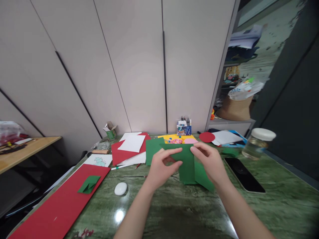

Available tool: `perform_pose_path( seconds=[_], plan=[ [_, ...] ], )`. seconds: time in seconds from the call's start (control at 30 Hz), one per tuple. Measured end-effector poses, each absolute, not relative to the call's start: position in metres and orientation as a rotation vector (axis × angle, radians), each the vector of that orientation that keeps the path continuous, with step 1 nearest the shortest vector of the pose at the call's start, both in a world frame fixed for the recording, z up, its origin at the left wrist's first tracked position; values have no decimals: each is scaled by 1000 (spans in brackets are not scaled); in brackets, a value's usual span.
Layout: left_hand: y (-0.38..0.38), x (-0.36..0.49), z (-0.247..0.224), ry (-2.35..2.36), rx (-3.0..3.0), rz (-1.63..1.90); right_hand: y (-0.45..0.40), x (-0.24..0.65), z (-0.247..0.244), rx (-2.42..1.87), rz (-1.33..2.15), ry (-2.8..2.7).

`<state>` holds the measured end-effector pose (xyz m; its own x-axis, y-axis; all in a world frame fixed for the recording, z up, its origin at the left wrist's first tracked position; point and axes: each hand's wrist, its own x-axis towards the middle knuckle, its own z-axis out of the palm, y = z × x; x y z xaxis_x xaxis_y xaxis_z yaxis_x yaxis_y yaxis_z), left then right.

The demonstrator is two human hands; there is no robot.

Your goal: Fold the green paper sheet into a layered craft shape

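Observation:
A folded green sheet of paper stands upright in front of me over the table. My right hand pinches its upper right edge between thumb and fingers. In front of the sheet is my left hand, its thumb and index finger spread apart. Whether those fingertips touch the paper, I cannot tell. A slanting green flap hangs below my right hand. Another green sheet lies behind my left hand. On the long red card at the left rests a small folded green paper piece.
A white oval object lies left of my hands. At the right are a black phone and a lidded jar. White paper, a red paper circle and a box of pens sit farther back, before the cabinet.

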<state>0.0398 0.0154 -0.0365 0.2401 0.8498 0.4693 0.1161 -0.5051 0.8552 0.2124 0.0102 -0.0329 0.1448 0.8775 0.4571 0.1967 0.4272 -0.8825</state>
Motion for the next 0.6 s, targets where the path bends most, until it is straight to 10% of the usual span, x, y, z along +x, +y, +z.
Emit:
perform_pose_path(
  seconds=[0.6],
  plan=[
    [13, 39, -37, 907, 1886, 1351, 2, 209, -31, -1037, 576, -1311]
  ],
)
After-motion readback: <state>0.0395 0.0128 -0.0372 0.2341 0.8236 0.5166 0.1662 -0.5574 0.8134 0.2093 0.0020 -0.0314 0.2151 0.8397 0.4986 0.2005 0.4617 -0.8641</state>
